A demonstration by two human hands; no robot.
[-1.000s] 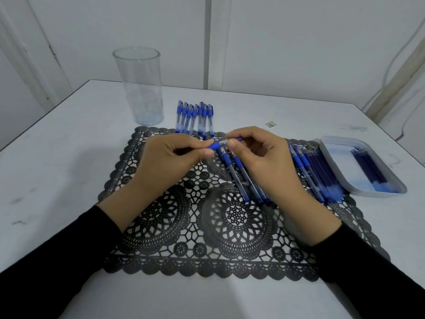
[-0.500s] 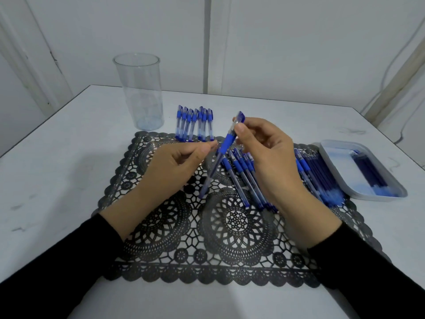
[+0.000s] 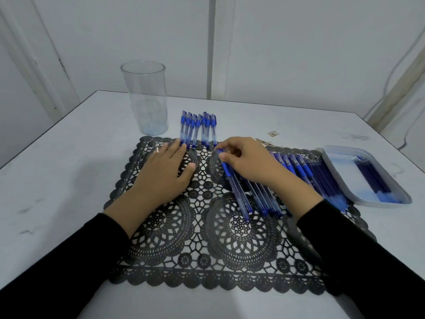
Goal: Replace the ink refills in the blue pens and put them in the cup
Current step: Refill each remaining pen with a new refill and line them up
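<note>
Step in hand, as judged: one pen is being handled at the working cluster, and no refill exchange is under way.

The right grip (image 3: 250, 162) is curled, thumb and forefinger pinching a blue pen (image 3: 234, 185) near its upper end. This pen is laid diagonally at the left edge of a cluster of pens (image 3: 264, 199) in the centre right of the frame. Whether it rests on the black lace placemat (image 3: 195, 238) or is held just above it cannot be told.

The left grip (image 3: 165, 171) is spread flat, palm down on the placemat, and holds nothing. Its fingertips are just beside the near ends of a row of capped pens (image 3: 197, 127) at upper centre; contact cannot be confirmed.

The clear cup (image 3: 147, 100) stands upright on the white surface (image 3: 69, 169) in the upper left, just beyond the placemat's far corner. No pen is seen in it, so no deposit is judged to have been made.

A shallow tray (image 3: 333, 166) at the right edge holds dark blue refills (image 3: 372, 178). More loose blue pieces (image 3: 322, 178) are laid between it and the cluster. Which are fresh and which spent cannot be told.

Next move, as judged: both grips are required on one pen so that the barrel can be opened. The old refill must then be drawn out and a fresh one seated before the pen is carried across to the cup.
</note>
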